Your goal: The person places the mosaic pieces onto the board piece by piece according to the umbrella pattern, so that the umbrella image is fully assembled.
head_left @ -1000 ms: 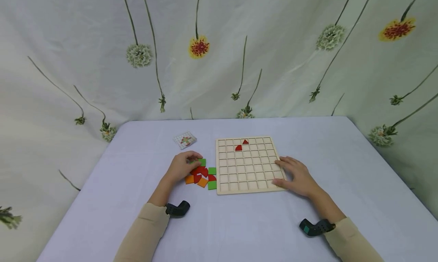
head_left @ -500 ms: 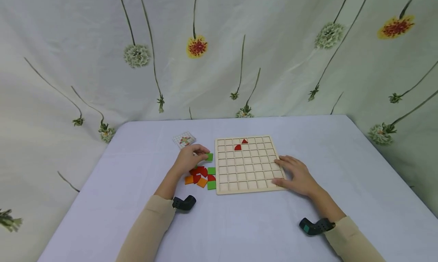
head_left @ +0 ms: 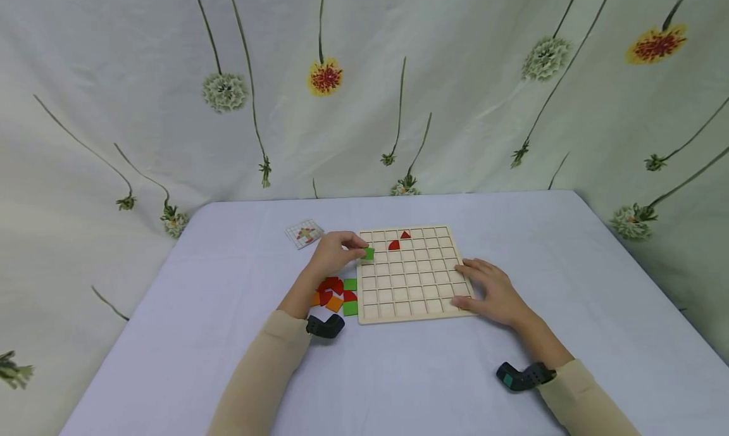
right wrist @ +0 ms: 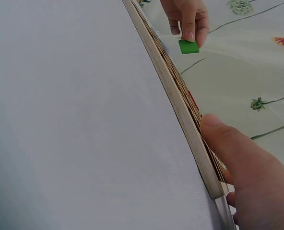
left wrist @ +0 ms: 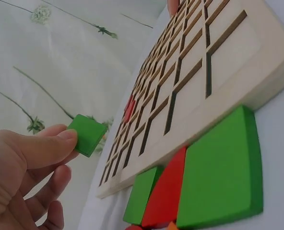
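My left hand (head_left: 337, 254) pinches a green square tile (left wrist: 88, 135) between thumb and fingers, above the left edge of the wooden grid board (head_left: 407, 290). In the right wrist view the same tile hangs clear of the board. My right hand (head_left: 491, 292) rests on the board's right edge, its thumb (right wrist: 218, 136) on the frame. Two red pieces sit in cells near the board's top: a triangle (head_left: 405, 235) and a quarter-circle (head_left: 394, 245).
Left of the board lie several loose pieces: green squares (head_left: 350, 308), red curved pieces (head_left: 336, 286) and orange squares (head_left: 334, 304). Behind them lies a small pattern card (head_left: 304, 233). A white cloth covers the table (head_left: 410, 373), with a flowered curtain (head_left: 473, 107) behind.
My left hand has lifted the green square tile from the loose pieces and carried it right and farther back, over the board's left edge. My right hand stays on the board.
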A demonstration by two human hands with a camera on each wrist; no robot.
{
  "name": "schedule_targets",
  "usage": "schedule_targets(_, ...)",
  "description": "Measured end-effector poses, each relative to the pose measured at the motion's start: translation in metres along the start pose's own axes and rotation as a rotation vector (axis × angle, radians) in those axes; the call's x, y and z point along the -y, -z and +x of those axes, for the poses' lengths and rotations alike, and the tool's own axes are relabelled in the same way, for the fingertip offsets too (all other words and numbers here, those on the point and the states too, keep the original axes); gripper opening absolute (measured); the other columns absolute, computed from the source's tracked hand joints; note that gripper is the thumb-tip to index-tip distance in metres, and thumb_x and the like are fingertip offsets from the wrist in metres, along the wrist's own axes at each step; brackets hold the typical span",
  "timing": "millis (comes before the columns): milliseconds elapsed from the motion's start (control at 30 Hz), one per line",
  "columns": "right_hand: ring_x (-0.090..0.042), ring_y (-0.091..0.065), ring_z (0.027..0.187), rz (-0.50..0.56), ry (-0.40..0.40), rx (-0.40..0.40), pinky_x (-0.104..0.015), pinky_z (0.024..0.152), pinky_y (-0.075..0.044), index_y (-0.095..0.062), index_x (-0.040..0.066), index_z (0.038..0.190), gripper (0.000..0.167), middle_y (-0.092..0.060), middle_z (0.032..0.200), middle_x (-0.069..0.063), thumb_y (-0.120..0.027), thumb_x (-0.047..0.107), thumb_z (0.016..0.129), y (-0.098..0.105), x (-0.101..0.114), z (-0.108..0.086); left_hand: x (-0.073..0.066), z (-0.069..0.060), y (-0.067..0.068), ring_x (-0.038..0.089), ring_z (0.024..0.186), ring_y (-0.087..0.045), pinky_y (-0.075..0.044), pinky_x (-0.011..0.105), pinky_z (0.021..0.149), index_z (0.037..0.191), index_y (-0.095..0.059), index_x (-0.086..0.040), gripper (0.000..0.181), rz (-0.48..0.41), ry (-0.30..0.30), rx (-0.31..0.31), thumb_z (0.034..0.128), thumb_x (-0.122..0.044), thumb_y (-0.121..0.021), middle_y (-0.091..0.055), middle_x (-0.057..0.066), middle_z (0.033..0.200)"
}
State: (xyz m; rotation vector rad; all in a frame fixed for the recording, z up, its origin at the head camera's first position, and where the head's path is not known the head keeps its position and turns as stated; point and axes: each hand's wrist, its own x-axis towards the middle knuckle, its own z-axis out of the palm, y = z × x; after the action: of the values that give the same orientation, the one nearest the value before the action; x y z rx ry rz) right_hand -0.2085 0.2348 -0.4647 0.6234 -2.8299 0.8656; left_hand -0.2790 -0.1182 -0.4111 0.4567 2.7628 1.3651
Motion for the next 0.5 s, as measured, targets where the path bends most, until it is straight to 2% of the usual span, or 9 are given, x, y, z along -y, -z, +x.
schedule_targets(200, -0.043, -0.03, 0.137, 0.007, 0.002, -0.002, -0.063, 0.108, -0.017, -0.054, 0.006, 0.138, 0.071, -0.045, 0.145, -0.02, -0.073, 0.046, 0.082, 0.001, 0.002, 0.0, -0.002, 0.009, -0.01, 0.021, 0.091, -0.059, -0.046, 0.032, 0.075, 0.097, -0.075, -0.01, 0.009, -0.025, -0.006, -0.026, 0.0891, -0.014, -0.072, -0.069, 0.001, 0.091)
schedule_targets(367, -0.042, -0.03, 0.138, 0.002, -0.001, 0.002, -0.062, 0.108, -0.017, -0.054, 0.006, 0.138, 0.071, -0.045, 0.145, -0.019, -0.073, 0.046, 0.082, 0.001, 0.001, 0.0, -0.005, 0.016, -0.017, 0.021, 0.091, -0.06, -0.047, 0.031, 0.073, 0.096, -0.075, -0.009, 0.009, -0.052, -0.014, -0.022, 0.0887, -0.013, -0.073, -0.07, 0.002, 0.091)
schedule_targets(500, -0.042, -0.03, 0.138, 0.005, -0.001, 0.0, -0.062, 0.108, -0.017, -0.054, 0.006, 0.138, 0.071, -0.044, 0.145, -0.019, -0.073, 0.046, 0.082, 0.0, 0.0, 0.0, -0.01, 0.022, -0.023, 0.021, 0.091, -0.061, -0.048, 0.031, 0.075, 0.099, -0.075, -0.008, 0.011, -0.08, 0.003, -0.017, 0.0896, -0.013, -0.072, -0.07, 0.003, 0.093)
